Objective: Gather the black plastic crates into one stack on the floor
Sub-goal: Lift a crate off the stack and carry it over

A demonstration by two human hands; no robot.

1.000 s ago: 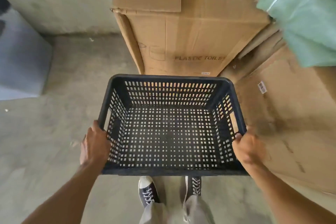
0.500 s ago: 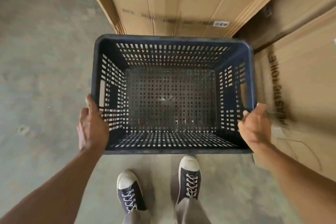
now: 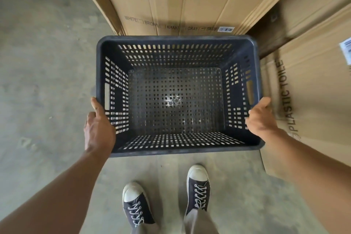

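Observation:
One empty black plastic crate (image 3: pixel 176 39) with slotted walls and a gridded bottom sits open side up, straight below me and just ahead of my shoes. It is low over the concrete floor (image 3: pixel 47 81); I cannot tell whether it rests on it. My left hand (image 3: pixel 98 129) grips the outside of the left wall near the front corner. On the opposite side, my right hand (image 3: pixel 261 118) grips the right rim beside the handle slot. No other crate is in view.
A large cardboard box (image 3: pixel 190 5) printed "PLASTIC TOILET" stands right behind the crate. Another such box (image 3: pixel 313 91) lies close along its right side. My two dark sneakers (image 3: pixel 136 203) stand just in front. Bare concrete extends to the left.
The crate has come down from waist height towards the floor, held in both hands. My view has tilted down and closer, and the crates on top of the box have left the view.

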